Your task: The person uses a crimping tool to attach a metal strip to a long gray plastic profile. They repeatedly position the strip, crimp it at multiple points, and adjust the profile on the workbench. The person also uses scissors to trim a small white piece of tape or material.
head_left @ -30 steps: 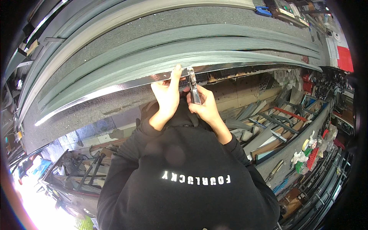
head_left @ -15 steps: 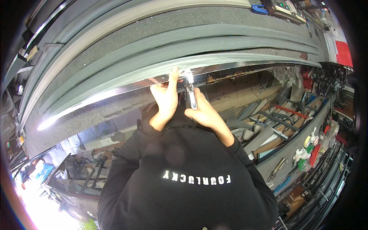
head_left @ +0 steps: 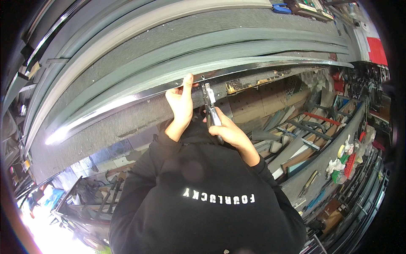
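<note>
A long, shiny metal strip (head_left: 160,87) runs along the near edge of the bench, its left end glaring with light. My left hand (head_left: 182,103) pinches it near the middle, thumb on top and fingers partly hidden beneath. In my right hand (head_left: 231,132) is a silver, plier-like hand tool (head_left: 212,108), its head pointing at the strip. That head sits just on the near side of the strip, close to a small bright mark or notch in it. Whether its jaws touch anything I cannot tell.
Long grey-green profiles (head_left: 169,59) lie behind the strip on the grey bench (head_left: 190,22). A blue tool (head_left: 281,8) is at the back. Right of me stands a bin of offcuts (head_left: 296,139), with a red basket (head_left: 349,165) beyond. Another rack (head_left: 95,197) is at lower left.
The tool in my right hand has pulled back from the strip toward my body. A small mark on the strip now shows there. My left hand has shifted slightly left, still gripping the strip.
</note>
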The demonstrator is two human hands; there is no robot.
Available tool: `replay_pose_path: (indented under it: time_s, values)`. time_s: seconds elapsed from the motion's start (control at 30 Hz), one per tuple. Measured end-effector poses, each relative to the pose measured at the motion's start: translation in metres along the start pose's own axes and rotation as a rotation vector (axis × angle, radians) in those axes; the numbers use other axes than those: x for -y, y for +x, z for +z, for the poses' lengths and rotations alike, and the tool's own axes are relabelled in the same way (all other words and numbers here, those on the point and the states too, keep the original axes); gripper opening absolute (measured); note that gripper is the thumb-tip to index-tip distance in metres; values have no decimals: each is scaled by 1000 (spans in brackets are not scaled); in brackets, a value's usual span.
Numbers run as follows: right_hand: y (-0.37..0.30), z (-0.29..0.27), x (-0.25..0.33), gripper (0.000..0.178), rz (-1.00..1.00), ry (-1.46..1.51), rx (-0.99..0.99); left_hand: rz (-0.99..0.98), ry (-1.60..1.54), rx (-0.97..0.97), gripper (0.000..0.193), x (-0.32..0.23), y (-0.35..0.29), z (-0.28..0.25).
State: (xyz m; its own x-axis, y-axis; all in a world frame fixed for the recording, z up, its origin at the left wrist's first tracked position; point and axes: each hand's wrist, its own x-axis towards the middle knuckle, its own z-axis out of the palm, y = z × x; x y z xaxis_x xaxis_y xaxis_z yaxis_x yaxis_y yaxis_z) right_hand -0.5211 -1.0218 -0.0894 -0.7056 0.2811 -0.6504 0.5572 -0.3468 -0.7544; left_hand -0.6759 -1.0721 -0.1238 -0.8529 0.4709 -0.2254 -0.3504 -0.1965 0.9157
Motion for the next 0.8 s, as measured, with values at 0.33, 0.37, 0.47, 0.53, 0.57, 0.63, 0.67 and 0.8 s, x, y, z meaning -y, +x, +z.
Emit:
replay_pose_path:
  time_s: [0.33, 0.37, 0.47, 0.53, 0.57, 0.63, 0.67, 0.8]
  values:
    - [-2, 12, -3, 68, -20, -97, -135, -32, 74, -23, 26, 0, 13, -1]
    - [-1, 14, -5, 67, -57, -80, -149, -46, 74, -12, 27, -2, 14, 2]
    - [1, 8, -7, 64, -103, 3, -198, -109, 127, -32, 29, -9, 21, 3]
    - [-1, -4, -7, 65, -197, 144, -271, -99, 145, -30, 29, -11, 23, 3]
    - [-2, -14, -5, 64, -232, 207, -330, -105, 172, -46, 29, -10, 23, 3]
    - [-6, -41, -3, 60, -328, 236, -497, -63, 214, -52, 31, -6, 22, 3]
    - [-7, -59, -1, 59, -304, 173, -598, -93, 280, -85, 32, -4, 21, 2]
    - [-14, -160, -2, 49, -488, 229, -829, -11, 313, -179, 33, 9, 19, 0]
